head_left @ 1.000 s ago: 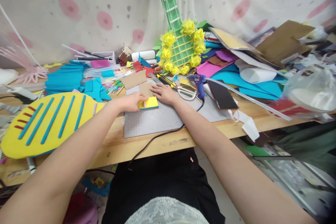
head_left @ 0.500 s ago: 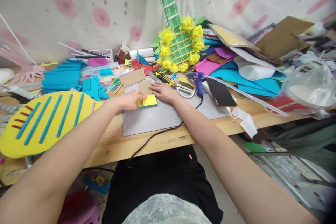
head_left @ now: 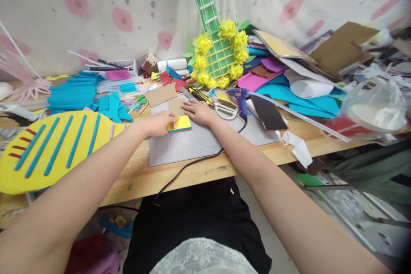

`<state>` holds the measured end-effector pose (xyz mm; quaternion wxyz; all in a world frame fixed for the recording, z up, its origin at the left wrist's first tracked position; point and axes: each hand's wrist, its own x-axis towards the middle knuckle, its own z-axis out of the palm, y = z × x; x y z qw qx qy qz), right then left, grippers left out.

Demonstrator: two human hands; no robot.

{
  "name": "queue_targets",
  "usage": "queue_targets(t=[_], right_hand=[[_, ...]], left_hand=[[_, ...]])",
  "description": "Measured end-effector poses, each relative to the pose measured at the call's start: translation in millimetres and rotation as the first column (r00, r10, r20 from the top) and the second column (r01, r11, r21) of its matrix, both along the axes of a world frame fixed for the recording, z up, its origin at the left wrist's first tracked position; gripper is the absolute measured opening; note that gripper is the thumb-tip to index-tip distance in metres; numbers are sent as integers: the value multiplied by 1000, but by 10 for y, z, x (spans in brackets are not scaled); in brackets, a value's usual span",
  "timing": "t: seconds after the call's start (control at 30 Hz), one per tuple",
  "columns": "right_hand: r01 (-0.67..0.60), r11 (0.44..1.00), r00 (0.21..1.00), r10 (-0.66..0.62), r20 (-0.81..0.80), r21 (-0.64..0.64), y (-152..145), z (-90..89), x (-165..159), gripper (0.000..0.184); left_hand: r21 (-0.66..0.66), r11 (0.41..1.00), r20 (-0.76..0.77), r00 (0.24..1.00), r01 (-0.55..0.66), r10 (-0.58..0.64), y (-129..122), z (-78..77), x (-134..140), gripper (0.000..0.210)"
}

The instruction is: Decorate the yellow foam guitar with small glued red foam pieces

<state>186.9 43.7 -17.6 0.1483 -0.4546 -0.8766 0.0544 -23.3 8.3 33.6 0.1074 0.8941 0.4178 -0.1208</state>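
Note:
A yellow paddle-shaped craft board (head_left: pixel 105 135) with teal and dark red strips lies at the left. Its narrow part runs beneath my left forearm and seems to come out as the yellow, blue-edged end (head_left: pixel 183 122) by my fingers. My left hand (head_left: pixel 160 123) is closed on that end, fingertips beside a small lilac strip (head_left: pixel 174 125). Flat on a brown cardboard piece (head_left: pixel 175 106) and the grey cutting mat (head_left: pixel 180 147) rests my right hand (head_left: pixel 197 111), fingers stretched and holding nothing. Just beyond it lie a yellow utility knife (head_left: pixel 199 95) and white-handled scissors (head_left: pixel 226 112).
A blue glue gun (head_left: pixel 240 99) with a black cord and a phone (head_left: pixel 269 112) lie to the right. Behind stands a green guitar-shaped craft (head_left: pixel 221 53) with yellow flowers. Coloured sheets (head_left: pixel 311 98), paper scraps and a plastic bag (head_left: pixel 372 102) crowd the table (head_left: pixel 199 175).
The view has shifted slightly. Both hands keep nearly the same places on the board's end and the mat.

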Motion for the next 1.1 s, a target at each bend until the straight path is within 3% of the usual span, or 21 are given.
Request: queue_targets(t=[0.33,0.73,1.1], right_hand=[[-8,1000,1000,8,10,-4,34,-20,5,41],[-12,1000,1000,12,7,0,23,-22,11,41],[-8,1000,1000,8,7,1,22,-24,13,41]], left_hand=[[-52,999,93,996,-8,13,-18,37,-54,67],[-11,1000,-33,999,14,-15,32,27,0,66],[5,1000,11,1000,7,-8,-13,12,-5,62]])
